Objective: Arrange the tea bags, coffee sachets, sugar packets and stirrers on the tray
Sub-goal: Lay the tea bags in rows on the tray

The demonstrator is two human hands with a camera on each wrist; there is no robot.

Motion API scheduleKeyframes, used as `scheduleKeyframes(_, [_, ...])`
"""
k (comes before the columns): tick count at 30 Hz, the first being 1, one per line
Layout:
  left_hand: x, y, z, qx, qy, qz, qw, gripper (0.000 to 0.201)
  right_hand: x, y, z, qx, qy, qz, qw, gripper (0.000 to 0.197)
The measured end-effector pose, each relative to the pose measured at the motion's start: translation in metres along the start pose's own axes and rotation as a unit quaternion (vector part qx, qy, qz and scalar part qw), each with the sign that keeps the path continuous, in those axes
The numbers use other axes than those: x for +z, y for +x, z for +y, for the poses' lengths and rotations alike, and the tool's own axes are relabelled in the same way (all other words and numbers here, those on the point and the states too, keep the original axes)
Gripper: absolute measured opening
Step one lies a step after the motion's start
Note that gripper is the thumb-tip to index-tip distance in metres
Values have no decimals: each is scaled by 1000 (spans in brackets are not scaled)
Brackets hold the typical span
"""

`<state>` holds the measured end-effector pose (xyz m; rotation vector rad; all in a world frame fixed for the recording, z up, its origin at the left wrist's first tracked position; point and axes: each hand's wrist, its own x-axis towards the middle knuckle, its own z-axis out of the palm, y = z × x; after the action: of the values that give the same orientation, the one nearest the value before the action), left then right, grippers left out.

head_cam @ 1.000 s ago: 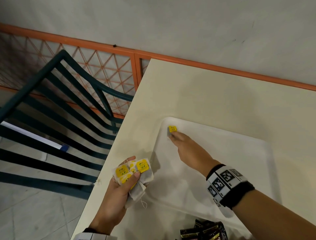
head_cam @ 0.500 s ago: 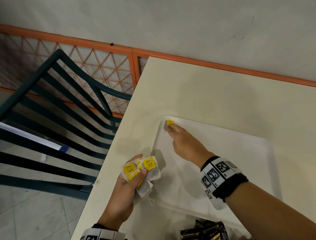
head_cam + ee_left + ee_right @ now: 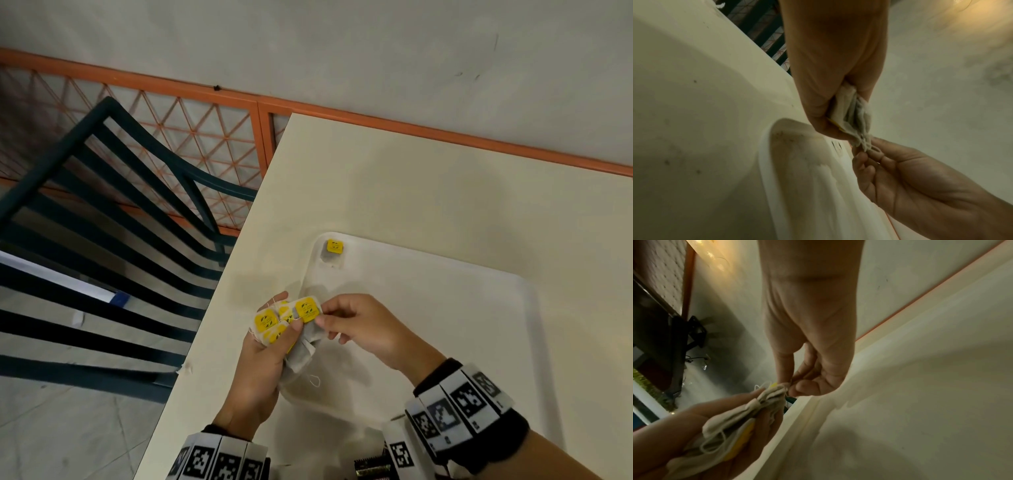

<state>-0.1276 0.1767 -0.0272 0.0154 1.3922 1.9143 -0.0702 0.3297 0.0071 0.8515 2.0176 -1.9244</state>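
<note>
A white tray lies on the cream table. One tea bag with a yellow tag lies alone in the tray's far left corner. My left hand grips a bunch of tea bags with yellow tags over the tray's left rim. My right hand pinches the top tea bag of that bunch between thumb and forefinger. The wrist views show the same pinch at the bunch of tea bags.
Dark coffee sachets peek in at the bottom edge, near the tray's front rim. A dark green slatted chair stands left of the table. An orange rail runs along the wall behind.
My right hand let go of the single tea bag in the tray's far corner and came back to the bunch. It now pinches another tea bag in my left hand.
</note>
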Motion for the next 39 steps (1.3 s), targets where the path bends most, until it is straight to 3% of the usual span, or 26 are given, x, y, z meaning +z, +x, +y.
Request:
scheduleKeyframes(4, [-5,0,0,-4,-8,20,1000,41,-11,8,3,18,65,51,996,7])
scheduleKeyframes(9, [-12,-3,3,-8,-49,30,998,33,-44,33,7,24,125,225,966,10])
scheduleKeyframes(12, [-17,-6,4,4,-58,42,997,43,-56,48,10,41,114,284,951,18])
scheduleKeyframes(14, [-19,-8,3,-4,-61,42,997,59,-60,56,9,54,103,298,947,17])
scheduleKeyframes(16, [-20,-9,2,-11,-59,47,997,62,-60,63,9,60,83,304,947,12])
scheduleKeyframes(20, [-20,-9,1,-11,-62,53,997,30,-56,72,8,47,37,327,943,18])
scheduleKeyframes(26, [-16,-13,5,-13,-65,53,996,30,-54,75,11,23,-11,357,934,26])
scheduleKeyframes(32, [-12,-15,5,-38,-68,21,997,29,-49,66,11,-23,-89,368,925,37])
scheduleKeyframes(35, [-7,-17,6,-33,-60,15,998,22,-33,47,2,-93,-125,359,920,26])
scheduleKeyframes(37, [-5,-17,5,-31,-57,7,998,21,-19,36,-2,-107,-134,297,939,17])
scheduleKeyframes(39, [-4,-17,5,-26,-58,0,998,20,-3,23,-7,-68,-151,163,973,17])
